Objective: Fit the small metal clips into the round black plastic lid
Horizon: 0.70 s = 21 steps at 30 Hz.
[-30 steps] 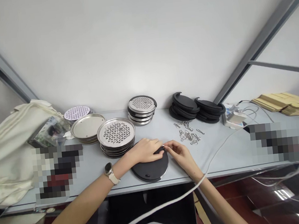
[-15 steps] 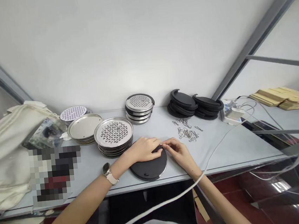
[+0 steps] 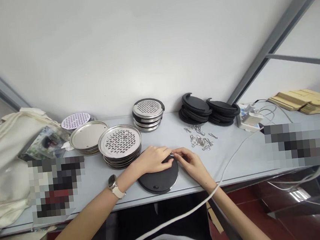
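A round black disc (image 3: 158, 181) with a thin metal rim lies flat near the table's front edge. My left hand (image 3: 156, 159) grips its far part, palm down, thumb lying across the top. At the disc's upper right edge my right hand (image 3: 189, 161) pinches a small metal clip (image 3: 171, 154) between thumb and fingertips, touching the left fingers. The clip is mostly hidden by the fingers. Right of the hands lies a loose pile of small metal clips (image 3: 200, 140). A stack of round metal graters (image 3: 119, 142) stands just left of the disc.
Plain metal discs (image 3: 89, 135) are stacked at left. Black-framed graters (image 3: 148, 109) stand at the wall, with black round frames (image 3: 195, 107) to their right. A white cable (image 3: 185, 210) crosses over my right forearm. A power strip (image 3: 249, 121) and yellow cardboard pieces (image 3: 299, 99) lie at right.
The view has shifted slightly. Both hands stay at the disc's upper edge, and the metal clip between the fingers shows a little more plainly.
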Available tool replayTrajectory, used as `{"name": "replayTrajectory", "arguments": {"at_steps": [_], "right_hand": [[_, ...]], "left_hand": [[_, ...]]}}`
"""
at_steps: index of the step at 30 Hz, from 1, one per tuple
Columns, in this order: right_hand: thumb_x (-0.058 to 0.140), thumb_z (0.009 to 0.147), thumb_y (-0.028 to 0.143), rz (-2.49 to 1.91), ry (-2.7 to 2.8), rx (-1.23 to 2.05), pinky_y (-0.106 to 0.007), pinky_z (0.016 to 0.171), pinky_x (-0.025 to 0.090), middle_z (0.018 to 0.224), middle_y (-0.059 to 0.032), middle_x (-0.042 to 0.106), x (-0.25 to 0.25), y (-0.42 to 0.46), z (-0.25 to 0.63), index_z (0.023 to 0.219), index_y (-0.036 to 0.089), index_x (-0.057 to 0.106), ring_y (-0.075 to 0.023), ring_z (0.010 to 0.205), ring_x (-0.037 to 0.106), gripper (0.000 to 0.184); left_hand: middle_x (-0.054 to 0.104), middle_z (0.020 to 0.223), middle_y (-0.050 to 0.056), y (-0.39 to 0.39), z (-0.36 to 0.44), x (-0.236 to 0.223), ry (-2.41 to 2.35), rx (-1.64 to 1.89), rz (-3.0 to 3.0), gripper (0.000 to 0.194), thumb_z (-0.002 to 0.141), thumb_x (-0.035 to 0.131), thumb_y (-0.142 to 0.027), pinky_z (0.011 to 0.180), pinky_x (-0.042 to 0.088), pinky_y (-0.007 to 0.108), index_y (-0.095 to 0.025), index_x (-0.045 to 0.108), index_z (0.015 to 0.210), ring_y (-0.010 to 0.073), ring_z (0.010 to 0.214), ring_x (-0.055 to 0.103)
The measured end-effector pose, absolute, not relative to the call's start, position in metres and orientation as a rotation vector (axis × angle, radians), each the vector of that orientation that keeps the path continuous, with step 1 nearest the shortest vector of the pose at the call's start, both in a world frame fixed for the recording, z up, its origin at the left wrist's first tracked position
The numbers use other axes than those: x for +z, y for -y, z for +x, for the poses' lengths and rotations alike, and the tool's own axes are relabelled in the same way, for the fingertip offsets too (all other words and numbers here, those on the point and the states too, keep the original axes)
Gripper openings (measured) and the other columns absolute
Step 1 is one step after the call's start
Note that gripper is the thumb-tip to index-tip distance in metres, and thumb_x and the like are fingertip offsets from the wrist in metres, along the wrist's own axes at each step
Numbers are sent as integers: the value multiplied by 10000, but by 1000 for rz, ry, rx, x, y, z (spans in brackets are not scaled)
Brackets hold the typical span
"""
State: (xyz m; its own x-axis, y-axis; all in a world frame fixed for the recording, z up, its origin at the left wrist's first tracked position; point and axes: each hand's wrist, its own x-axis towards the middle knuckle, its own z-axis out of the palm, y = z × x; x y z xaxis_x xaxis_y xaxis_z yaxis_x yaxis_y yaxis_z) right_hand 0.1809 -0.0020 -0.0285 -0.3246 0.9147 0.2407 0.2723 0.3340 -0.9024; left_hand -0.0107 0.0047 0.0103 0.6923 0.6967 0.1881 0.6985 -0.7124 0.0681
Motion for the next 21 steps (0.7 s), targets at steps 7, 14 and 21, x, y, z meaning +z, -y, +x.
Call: {"name": "replayTrajectory", "arguments": {"at_steps": [7,14,21], "right_hand": [[495,913,325,-1070,1784,1005,-310,801,484,955,-60,686,-24,4,179,1008,195,650,-197,891,631,223],[494,920,312,-1093,1697,1128,-282,798,470,931,-42,676,-21,7,181,999,192,627,-178,867,626,196],[479,930,303,-1129,1674,1228,-270,800,454,913,-39,657,-18,7,182,1010,192,611,-173,860,607,191]], "left_hand": [[617,839,21,-5,-10,13,1186,-329,-2907,160,905,452,-311,615,394,290,-172,532,898,177,738,592],[583,807,14,-5,-10,13,1227,-328,-2930,144,893,468,-309,579,382,292,-177,524,903,168,688,573],[551,788,9,-6,-10,9,1208,-315,-2957,93,878,465,-265,591,386,292,-181,495,850,165,693,552]]}}
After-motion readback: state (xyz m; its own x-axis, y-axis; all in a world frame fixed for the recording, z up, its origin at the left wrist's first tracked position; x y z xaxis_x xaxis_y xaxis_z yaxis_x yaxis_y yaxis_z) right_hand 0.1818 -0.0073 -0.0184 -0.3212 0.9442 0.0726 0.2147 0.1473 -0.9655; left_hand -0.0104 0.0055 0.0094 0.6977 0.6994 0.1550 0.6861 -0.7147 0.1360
